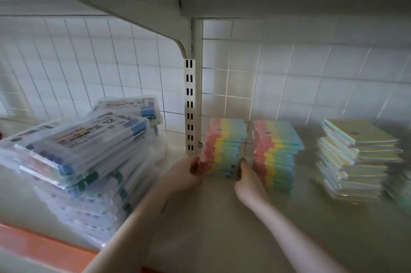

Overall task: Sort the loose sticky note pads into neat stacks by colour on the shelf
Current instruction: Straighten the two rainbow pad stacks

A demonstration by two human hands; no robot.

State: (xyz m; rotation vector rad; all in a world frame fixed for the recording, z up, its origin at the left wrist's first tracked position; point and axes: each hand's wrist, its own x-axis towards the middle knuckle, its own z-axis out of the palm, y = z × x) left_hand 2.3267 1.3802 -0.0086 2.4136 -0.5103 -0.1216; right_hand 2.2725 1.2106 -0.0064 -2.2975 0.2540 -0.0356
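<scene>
On the shelf (211, 217), three stacks stand: a rainbow-striped stack (224, 148) by the upright, a matching one (277, 157) just beside it, a ragged pale-green pile (355, 161) well apart; squaring likely remains. Left hand (184, 175) and right hand (249, 180) reach forward, forearms low, fingers curled, gripping the first stack's two sides.

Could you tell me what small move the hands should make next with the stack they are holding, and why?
Probably press inward to square it. The left hand and right hand flank the pink, yellow and blue striped pad stack, whose pads sit staggered, beside the slotted metal upright.
</scene>
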